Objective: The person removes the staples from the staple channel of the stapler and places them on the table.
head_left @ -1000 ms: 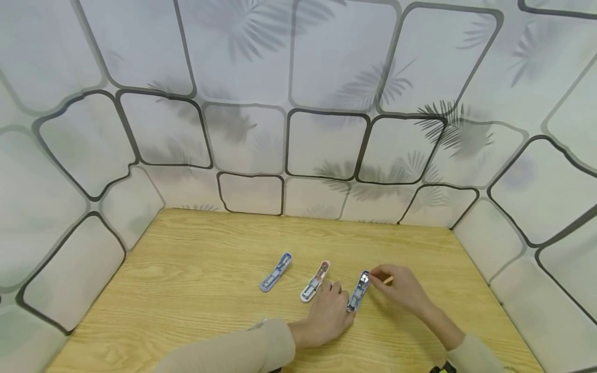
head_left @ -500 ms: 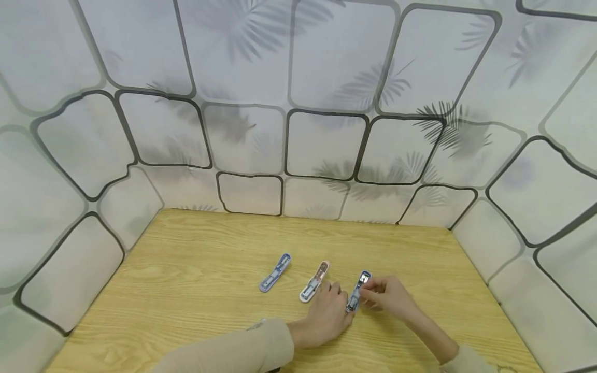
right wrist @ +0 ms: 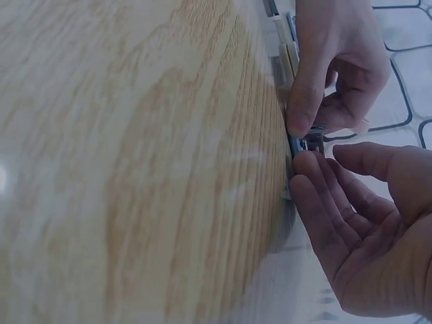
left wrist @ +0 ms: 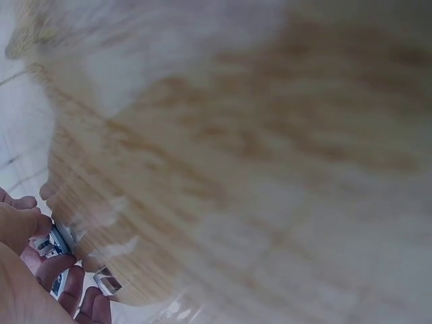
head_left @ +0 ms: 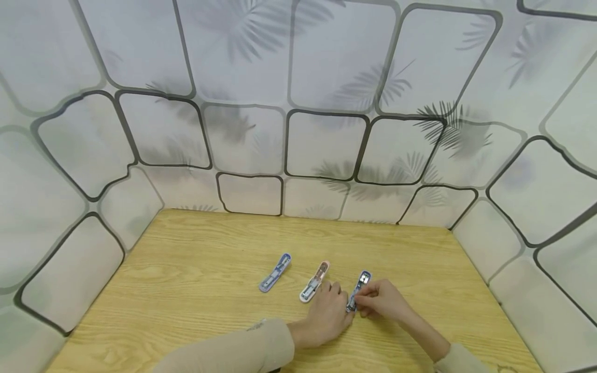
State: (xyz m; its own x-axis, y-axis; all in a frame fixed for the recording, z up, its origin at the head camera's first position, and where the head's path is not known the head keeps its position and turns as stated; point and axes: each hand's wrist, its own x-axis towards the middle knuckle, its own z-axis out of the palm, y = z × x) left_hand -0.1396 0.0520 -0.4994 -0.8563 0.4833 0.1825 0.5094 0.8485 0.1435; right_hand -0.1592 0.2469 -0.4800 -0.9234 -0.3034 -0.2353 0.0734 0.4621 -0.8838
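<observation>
Three slim devices that look like small staplers opened flat lie on the wooden table. My left hand holds the near end of the right-hand blue stapler, its thumb against that end. From the right side my right hand pinches at the middle of the same stapler, thumb and forefinger together. In the right wrist view a small metal part shows between the hands' fingertips. A pink-and-white stapler lies just beyond the left fingers, and a second blue one is farther left. Fingers partly cover the worked stapler.
The pale wooden table bears the three devices. A white patterned curtain encloses its back and both sides. Long light sleeves reach in from the front edge.
The right hand has moved from the far end of the right-hand stapler toward its near end. A small yellowish stick-like piece seen by that hand earlier is no longer visible. The left hand has stayed put.
</observation>
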